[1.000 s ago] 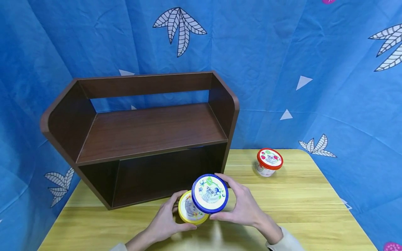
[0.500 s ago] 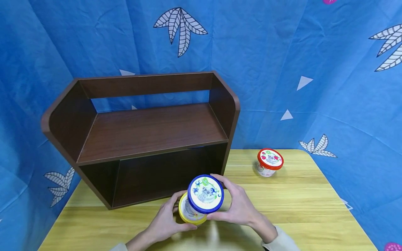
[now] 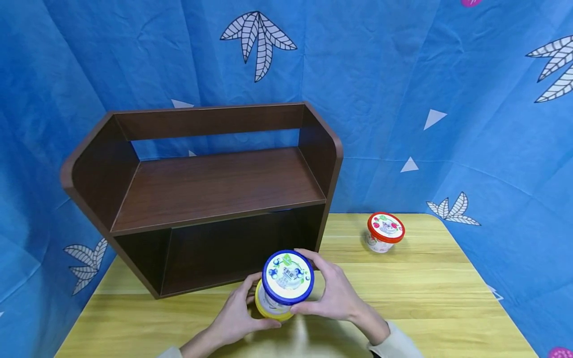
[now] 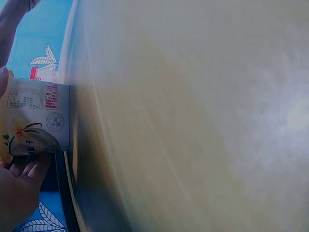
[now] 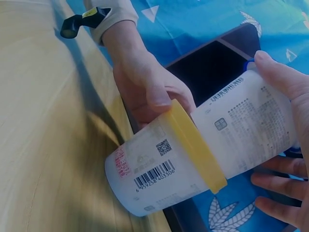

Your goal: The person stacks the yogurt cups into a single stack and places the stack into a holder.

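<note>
My left hand [image 3: 235, 313] grips the yellow-lidded tub [image 5: 149, 169] round its side, thumb in front and fingers behind. This tub stands upright on the table; vanilla-flower print shows on its wall in the left wrist view. My right hand [image 3: 333, 293] holds the blue-lidded tub [image 3: 288, 276], printed with blueberries, between thumb and fingers at its lid. The blue-lidded tub sits over the yellow lid [image 5: 195, 147], and its base seems to meet that lid in the right wrist view. From the head view it hides most of the yellow-lidded tub.
A dark brown two-level shelf [image 3: 219, 189] stands behind the hands to the left. At the table's back right is a red-lidded tub [image 3: 385, 231]. The wooden table [image 3: 425, 298] ends against a blue patterned curtain [image 3: 367, 89].
My right hand has moved left with the blue-lidded tub, bringing it further over the yellow-lidded one. The left hand has stayed in place round its tub.
</note>
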Available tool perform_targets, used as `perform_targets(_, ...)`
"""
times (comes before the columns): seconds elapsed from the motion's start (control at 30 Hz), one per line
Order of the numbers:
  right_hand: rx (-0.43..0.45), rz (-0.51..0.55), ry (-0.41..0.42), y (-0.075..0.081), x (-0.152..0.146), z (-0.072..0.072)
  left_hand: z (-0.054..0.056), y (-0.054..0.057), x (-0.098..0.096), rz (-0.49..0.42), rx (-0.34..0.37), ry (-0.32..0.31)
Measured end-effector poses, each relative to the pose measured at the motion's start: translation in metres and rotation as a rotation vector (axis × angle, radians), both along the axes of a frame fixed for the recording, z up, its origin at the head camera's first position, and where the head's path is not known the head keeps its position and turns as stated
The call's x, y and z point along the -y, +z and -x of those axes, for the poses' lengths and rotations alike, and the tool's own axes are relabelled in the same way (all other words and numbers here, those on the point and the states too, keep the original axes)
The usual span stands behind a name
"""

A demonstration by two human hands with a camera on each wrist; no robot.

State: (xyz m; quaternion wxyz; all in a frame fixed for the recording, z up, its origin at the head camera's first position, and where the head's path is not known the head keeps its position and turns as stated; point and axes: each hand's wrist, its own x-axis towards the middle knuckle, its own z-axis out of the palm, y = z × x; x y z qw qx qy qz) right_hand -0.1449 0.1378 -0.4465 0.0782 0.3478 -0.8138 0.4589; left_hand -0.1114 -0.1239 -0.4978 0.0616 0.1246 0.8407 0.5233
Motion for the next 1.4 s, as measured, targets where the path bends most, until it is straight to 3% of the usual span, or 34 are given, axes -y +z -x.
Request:
perform_targets(0.9, 0.112, -0.009, -0.007, 0.002, 0.010, 0.003, 0.001, -0.003, 0.008, -0.089, 0.043, -0.038)
perform_targets(1.4, 0.067, -0.039, -0.005, 0.001, 0.006, 0.003, 0.001, -0.004, 0.009, -0.093, 0.021, -0.042)
